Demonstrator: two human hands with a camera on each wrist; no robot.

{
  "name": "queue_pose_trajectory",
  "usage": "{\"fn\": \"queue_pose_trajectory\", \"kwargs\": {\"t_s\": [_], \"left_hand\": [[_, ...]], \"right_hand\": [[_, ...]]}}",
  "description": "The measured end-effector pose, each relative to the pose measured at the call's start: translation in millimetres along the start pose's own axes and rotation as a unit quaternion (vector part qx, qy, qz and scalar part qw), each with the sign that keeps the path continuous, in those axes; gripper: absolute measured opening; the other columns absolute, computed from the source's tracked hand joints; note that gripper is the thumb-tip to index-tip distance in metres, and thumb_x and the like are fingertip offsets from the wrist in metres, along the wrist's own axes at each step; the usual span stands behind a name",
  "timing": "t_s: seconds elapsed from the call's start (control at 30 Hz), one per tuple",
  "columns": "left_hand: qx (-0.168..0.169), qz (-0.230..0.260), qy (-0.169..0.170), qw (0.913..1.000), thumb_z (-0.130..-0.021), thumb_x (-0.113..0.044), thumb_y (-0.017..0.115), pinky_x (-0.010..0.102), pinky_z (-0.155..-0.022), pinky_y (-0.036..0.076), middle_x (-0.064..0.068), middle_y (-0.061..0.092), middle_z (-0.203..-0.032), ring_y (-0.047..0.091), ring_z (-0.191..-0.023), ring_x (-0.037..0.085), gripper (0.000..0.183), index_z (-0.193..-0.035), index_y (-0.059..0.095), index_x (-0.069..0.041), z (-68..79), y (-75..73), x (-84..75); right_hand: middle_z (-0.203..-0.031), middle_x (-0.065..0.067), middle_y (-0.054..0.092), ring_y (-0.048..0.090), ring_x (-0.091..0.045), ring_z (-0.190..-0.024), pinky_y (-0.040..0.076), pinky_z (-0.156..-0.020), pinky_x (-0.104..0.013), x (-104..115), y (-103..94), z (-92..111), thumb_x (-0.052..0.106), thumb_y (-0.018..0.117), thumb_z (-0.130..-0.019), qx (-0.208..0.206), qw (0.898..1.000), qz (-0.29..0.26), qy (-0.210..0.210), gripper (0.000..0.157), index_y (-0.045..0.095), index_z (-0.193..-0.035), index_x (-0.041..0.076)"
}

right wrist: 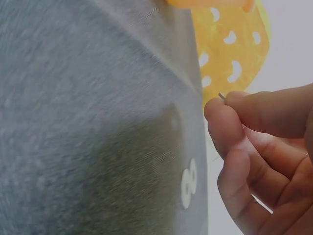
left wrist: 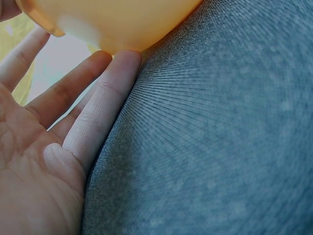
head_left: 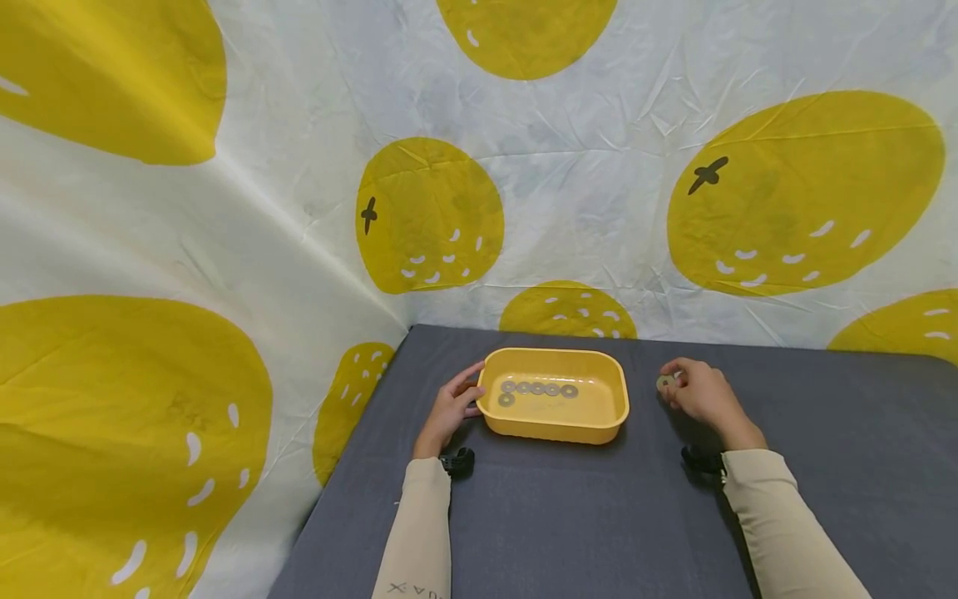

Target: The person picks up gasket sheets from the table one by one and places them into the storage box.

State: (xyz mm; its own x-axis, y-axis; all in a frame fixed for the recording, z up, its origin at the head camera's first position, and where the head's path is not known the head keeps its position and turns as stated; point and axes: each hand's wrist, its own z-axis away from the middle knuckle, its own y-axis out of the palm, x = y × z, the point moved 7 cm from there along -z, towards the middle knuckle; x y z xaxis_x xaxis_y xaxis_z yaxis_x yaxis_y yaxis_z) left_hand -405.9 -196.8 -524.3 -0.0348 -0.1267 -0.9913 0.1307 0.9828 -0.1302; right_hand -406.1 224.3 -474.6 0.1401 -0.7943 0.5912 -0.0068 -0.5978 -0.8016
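A yellow plastic tray (head_left: 554, 431) stands on the dark table, with several grey metal washers (head_left: 538, 388) inside, most in a row and one below the row's left end. My left hand (head_left: 447, 409) is at the tray's left end, its nearly straight fingers touching the wall. In the left wrist view, two fingertips (left wrist: 128, 58) rest against the tray's lower side. To the right of the tray, my right hand (head_left: 703, 393) pinches a thin washer (right wrist: 222, 96) edge-on between thumb and finger, above the table. Two pale washers (right wrist: 186, 188) lie on the cloth below that hand.
Grey cloth covers the table (head_left: 569, 516). A white curtain with yellow fruit prints (head_left: 584, 200) hangs behind the table's back edge and along its left side. Dark wrist cameras (head_left: 458, 462) sit at both cuffs.
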Motion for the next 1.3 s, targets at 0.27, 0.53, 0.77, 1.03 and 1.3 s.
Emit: {"fn": "queue_pose_trajectory", "kwargs": {"t_s": [0.27, 0.53, 0.77, 1.03, 1.3], "left_hand": [[0.029, 0.016, -0.016, 0.9993, -0.103, -0.018, 0.061, 0.041, -0.094, 0.060, 0.020, 0.050, -0.154, 0.054, -0.136, 0.042, 0.053, -0.154, 0.049, -0.025, 8.0, 2.0, -15.7], [0.028, 0.017, -0.018, 0.9993, -0.102, -0.017, 0.061, 0.040, -0.093, 0.060, 0.020, 0.051, -0.152, 0.054, -0.136, 0.041, 0.053, -0.153, 0.050, -0.024, 15.9, 3.0, -26.2], [0.027, 0.013, -0.017, 0.9994, -0.103, -0.018, 0.061, 0.040, -0.093, 0.061, 0.019, 0.052, -0.152, 0.056, -0.135, 0.040, 0.053, -0.154, 0.049, -0.024, 15.1, 3.2, -26.0], [0.026, 0.017, -0.020, 0.9993, -0.102, -0.018, 0.062, 0.041, -0.094, 0.060, 0.018, 0.053, -0.150, 0.056, -0.134, 0.039, 0.053, -0.153, 0.050, -0.024, 14.1, 2.4, -25.2], [0.031, 0.017, -0.016, 0.9992, -0.103, -0.019, 0.061, 0.040, -0.095, 0.060, 0.019, 0.052, -0.152, 0.056, -0.134, 0.040, 0.053, -0.154, 0.049, -0.024, 15.4, 3.2, -27.7]], "right_hand": [[-0.087, -0.010, 0.078, 0.067, -0.013, -0.066, 0.045, -0.058, -0.029, 11, -8.8, 0, 0.009, 0.063, -0.097, -0.014, 1.000, -0.025, -0.003, 0.034, 0.061, -0.129, -0.002], [-0.094, -0.014, 0.079, 0.070, -0.013, -0.070, 0.044, -0.060, -0.028, 23, -13.4, 3, 0.010, 0.061, -0.099, -0.017, 0.999, -0.040, -0.009, 0.036, 0.059, -0.134, -0.002], [-0.097, -0.015, 0.079, 0.072, -0.019, -0.073, 0.044, -0.057, -0.029, 38, -21.6, 7, 0.014, 0.061, -0.102, -0.024, 0.998, -0.052, -0.024, 0.037, 0.058, -0.136, 0.001], [-0.099, -0.014, 0.080, 0.074, -0.025, -0.077, 0.042, -0.049, -0.029, 60, -29.6, 13, 0.014, 0.057, -0.104, -0.052, 0.995, -0.064, -0.046, 0.035, 0.058, -0.137, 0.003], [-0.100, -0.016, 0.079, 0.068, -0.013, -0.067, 0.039, -0.045, -0.028, 81, -28.4, 16, 0.013, 0.060, -0.103, -0.060, 0.991, -0.087, -0.081, 0.035, 0.060, -0.136, 0.003]]}}
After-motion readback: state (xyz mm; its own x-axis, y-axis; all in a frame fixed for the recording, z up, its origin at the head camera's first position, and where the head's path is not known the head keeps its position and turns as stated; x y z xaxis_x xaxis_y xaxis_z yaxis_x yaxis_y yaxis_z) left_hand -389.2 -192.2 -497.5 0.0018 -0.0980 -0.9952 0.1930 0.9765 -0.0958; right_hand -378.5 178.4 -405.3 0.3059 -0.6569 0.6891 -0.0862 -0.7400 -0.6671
